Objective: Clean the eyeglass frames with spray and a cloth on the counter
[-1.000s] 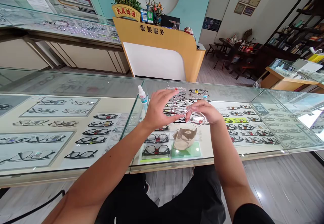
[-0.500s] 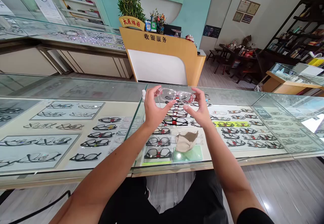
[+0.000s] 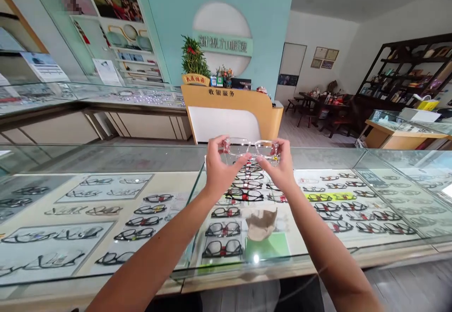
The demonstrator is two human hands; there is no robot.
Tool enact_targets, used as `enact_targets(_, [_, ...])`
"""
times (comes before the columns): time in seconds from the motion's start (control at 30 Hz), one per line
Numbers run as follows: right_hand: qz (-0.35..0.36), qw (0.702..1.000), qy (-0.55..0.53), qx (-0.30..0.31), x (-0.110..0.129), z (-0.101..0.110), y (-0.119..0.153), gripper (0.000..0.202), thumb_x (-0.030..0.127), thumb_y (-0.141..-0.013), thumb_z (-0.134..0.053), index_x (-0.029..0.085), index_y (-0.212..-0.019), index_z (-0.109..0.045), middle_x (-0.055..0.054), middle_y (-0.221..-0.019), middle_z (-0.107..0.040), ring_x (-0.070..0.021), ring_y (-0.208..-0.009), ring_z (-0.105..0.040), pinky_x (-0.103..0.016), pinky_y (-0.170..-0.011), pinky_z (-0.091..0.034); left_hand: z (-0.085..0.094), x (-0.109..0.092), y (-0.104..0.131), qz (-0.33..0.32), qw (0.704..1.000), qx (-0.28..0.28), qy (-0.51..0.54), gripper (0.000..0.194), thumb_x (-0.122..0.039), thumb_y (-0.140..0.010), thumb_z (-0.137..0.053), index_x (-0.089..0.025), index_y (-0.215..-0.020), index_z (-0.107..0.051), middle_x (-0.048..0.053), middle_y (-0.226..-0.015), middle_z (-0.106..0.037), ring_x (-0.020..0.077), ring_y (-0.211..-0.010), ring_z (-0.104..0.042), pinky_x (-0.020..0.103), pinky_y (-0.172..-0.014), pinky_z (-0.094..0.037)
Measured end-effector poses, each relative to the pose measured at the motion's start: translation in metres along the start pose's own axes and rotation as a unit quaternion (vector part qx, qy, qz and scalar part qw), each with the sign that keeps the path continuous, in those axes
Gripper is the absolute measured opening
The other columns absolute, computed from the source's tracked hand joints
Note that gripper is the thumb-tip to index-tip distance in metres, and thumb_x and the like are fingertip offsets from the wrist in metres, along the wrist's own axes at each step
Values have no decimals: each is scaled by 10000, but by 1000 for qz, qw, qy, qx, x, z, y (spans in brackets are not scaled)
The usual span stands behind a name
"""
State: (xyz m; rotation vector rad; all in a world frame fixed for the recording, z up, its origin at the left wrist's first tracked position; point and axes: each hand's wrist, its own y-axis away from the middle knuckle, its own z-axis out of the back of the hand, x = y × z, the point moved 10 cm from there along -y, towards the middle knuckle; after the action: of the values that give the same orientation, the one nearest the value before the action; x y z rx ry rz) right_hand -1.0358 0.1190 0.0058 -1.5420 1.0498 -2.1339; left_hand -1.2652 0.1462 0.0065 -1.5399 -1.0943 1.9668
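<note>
A pair of clear-framed eyeglasses (image 3: 251, 148) is held up over the glass display case, lenses facing away from me. My left hand (image 3: 223, 161) is closed on the left side of the frame, thumb near the bridge. On the right side, my right hand (image 3: 278, 161) grips it the same way, the two thumb tips close together below the bridge. Beneath my hands, a crumpled beige cloth (image 3: 262, 223) lies beside a light green sheet (image 3: 270, 246) on the case. Dark-framed glasses (image 3: 223, 248) sit in rows inside it.
The glass display case (image 3: 197, 279) runs across the whole front. Beyond it stands a wooden cashier counter (image 3: 270, 119) with a potted plant (image 3: 194, 60). Another glass case (image 3: 141, 99) lines the left wall. A dark table with stools (image 3: 325, 102) is at the back right.
My view has tilted up, so the wall sign and shelves show more. The eyeglasses are held higher and level, with both hands still gripping them.
</note>
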Motion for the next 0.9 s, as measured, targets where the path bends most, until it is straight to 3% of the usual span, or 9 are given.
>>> enact_targets(0.17, [51,998,-28,-33,64,21,-50,534,537,-881,-902,308,-1256,-600,-40,-1114,-640,-237,-975,-588,-431,-895,-518,10,-59,-55,-53,998,-35,8,637,-516,-880,-916,-312,-1402,-614,82,-1287,-690,259,-1196,-687,429,-1005,-595])
enact_targets(0.3, [54,997,-34,-37,85,29,-60,473,501,-895,-895,314,-1250,-644,-37,-1104,-667,-241,-987,-616,-451,-905,-529,13,-70,-66,-59,998,-30,16,565,-554,-913,-886,-320,-1373,-655,77,-1232,-741,266,-1185,-724,455,-1002,-618])
enact_targets(0.47, [49,998,-4,-32,84,33,-56,463,480,-891,-910,330,-1261,-675,-47,-1152,-719,-268,-1043,-669,-503,-961,-550,13,-60,-65,-47,999,9,24,537,-549,-894,-909,-308,-1322,-693,71,-1189,-771,281,-1148,-753,492,-991,-651])
enact_targets(0.63, [43,999,3,-15,75,26,-60,516,503,-884,-927,358,-1317,-686,-80,-1312,-728,-312,-1169,-703,-559,-1015,-591,23,-63,-68,-70,997,-25,-22,597,-557,-839,-955,-305,-1327,-721,87,-1283,-746,312,-1179,-737,531,-1001,-659])
enact_targets(0.9, [27,997,1,-72,54,20,-63,644,545,-859,-951,317,-1370,-633,-122,-1355,-712,-330,-1282,-688,-549,-1024,-624,19,-58,-69,-90,993,-59,-46,650,-507,-865,-948,-308,-1420,-675,80,-1295,-724,303,-1209,-729,502,-988,-668])
